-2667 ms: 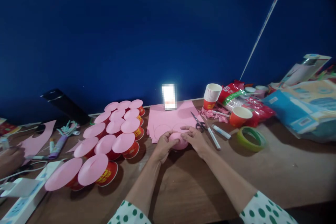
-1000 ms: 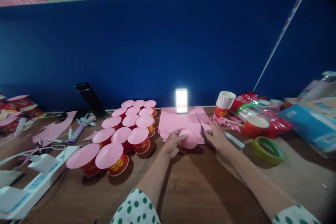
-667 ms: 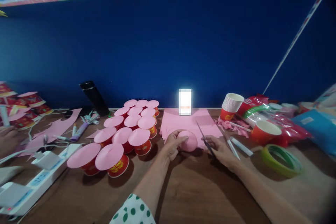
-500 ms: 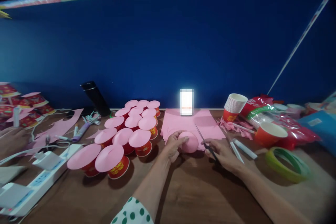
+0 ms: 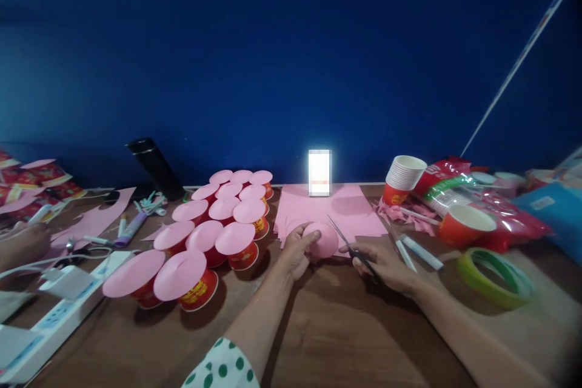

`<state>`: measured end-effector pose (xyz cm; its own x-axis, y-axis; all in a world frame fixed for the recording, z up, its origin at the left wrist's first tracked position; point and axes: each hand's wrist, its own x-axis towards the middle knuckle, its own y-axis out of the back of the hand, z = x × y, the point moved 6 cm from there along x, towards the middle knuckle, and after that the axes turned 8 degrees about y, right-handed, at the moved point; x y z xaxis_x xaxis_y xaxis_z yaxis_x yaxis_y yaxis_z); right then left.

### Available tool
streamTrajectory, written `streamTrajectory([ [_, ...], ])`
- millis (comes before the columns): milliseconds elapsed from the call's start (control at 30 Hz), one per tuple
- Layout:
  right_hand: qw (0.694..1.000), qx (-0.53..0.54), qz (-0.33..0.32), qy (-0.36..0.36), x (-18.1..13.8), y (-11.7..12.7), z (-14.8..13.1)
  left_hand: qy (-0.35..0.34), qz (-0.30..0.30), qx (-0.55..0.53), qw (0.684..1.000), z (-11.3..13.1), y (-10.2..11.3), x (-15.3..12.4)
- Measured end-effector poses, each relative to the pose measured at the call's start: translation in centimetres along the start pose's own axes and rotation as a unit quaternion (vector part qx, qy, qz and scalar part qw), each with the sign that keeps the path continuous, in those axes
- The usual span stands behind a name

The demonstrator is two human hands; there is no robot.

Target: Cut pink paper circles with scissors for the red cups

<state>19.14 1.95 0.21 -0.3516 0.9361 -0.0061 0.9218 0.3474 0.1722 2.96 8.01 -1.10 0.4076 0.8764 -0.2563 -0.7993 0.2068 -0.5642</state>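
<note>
My left hand [image 5: 295, 251] pinches a round pink paper disc [image 5: 324, 240], thumb on top and the other fingers beneath it. In my right hand [image 5: 379, 264] is a pair of dark scissors [image 5: 342, 236], its blades pointing up and left beside the disc's right edge. Whether the blades are parted is hard to make out. Behind both hands lies a stack of pink paper sheets [image 5: 341, 209]. To the left, rows of red paper cups [image 5: 199, 294] stand upside down, each topped with a shallow pink paper cone [image 5: 180, 274].
A lit phone [image 5: 319, 173] leans at the blue partition [image 5: 273, 73]. On the right are stacked cups [image 5: 404, 179], an orange cup [image 5: 466, 225], green tape [image 5: 493, 279] and a glue stick [image 5: 422, 251]. Leftward are a power strip [image 5: 63, 315], a black flask [image 5: 154, 167] and another person's hand [image 5: 22, 242].
The view has shifted slightly, so most things sit a little further left and higher. Both hands keep their hold on the disc and the scissors.
</note>
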Motion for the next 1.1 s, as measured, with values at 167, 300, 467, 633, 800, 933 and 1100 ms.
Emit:
streamTrajectory([
  [167, 1.0, 0.011, -0.002, 0.003, -0.1, 0.2, -0.7, 0.008, -0.021, 0.008, 1.0, 0.4, 0.0, 0.0],
  [300, 1.0, 0.009, 0.0, -0.002, -0.2, 0.5, -0.9, 0.014, -0.046, 0.033, 0.998, 0.3, -0.1, -0.4],
  [467, 1.0, 0.009, -0.01, -0.01, -0.1, 0.3, -0.8, 0.02, -0.053, 0.054, 0.997, 0.3, -0.2, -0.6],
  [633, 0.999, -0.003, -0.032, -0.006, -0.2, 0.1, -1.1, 0.021, -0.046, 0.051, 0.997, 0.4, -0.3, -0.8],
  [800, 1.0, -0.015, -0.018, -0.006, -0.3, 0.3, -1.0, 0.014, -0.049, 0.056, 0.997, 0.2, -0.2, -0.7],
  [933, 1.0, -0.012, -0.017, -0.012, -0.2, 0.3, -0.7, 0.01, -0.047, 0.06, 0.997, 0.1, -0.1, -0.6],
  [1100, 0.999, -0.003, -0.023, -0.029, -0.2, 0.0, -0.8, 0.013, -0.031, 0.059, 0.998, 0.2, -0.2, -0.6],
])
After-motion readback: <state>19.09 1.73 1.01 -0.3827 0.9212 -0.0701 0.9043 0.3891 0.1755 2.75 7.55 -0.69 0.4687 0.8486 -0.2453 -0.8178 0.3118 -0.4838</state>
